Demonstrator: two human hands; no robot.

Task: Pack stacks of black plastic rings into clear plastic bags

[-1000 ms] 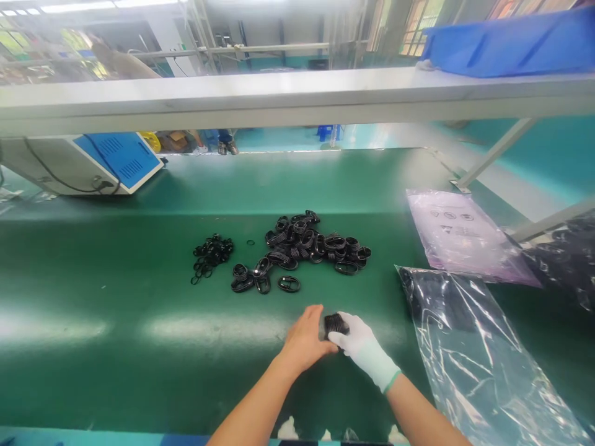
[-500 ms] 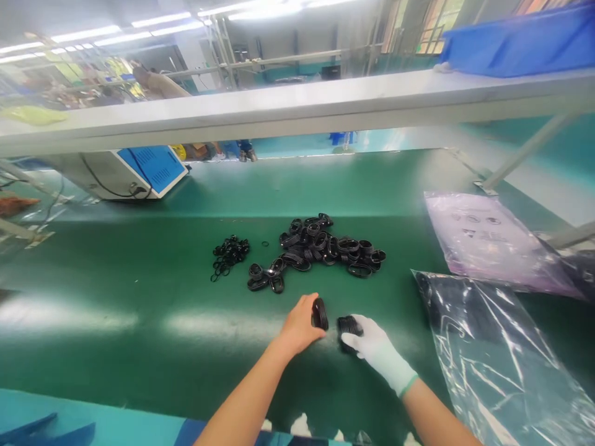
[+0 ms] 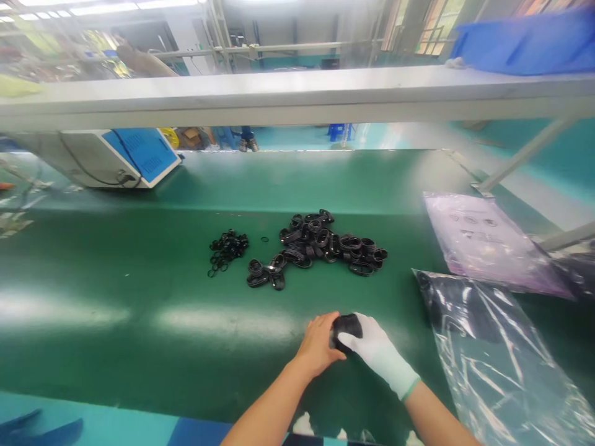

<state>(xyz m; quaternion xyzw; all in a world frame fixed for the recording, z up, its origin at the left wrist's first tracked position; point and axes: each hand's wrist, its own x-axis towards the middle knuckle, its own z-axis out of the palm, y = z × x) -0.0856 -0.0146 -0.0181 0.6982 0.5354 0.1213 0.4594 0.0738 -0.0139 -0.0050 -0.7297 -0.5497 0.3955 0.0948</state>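
My bare left hand and my white-gloved right hand meet over the green table. Between them is a stack of black coiled cables. The left fingers and thumb grip its left side, while the right hand is closed round its right side. Where one coil ends and another begins is blurred. Farther back lies a loose pile of coiled black cables, with several more coils at its left front. A heap of small black rings sits left of the pile, and a single ring lies between.
Clear plastic bags, one over dark contents and one pinkish with print, lie at the right. A white shelf crosses above the table, bearing a blue bin. A blue-and-grey machine stands back left.
My left hand has moved right, bringing its coiled cable against the stack in my right hand. The right hand has stayed nearly in place. The view has shifted slightly.
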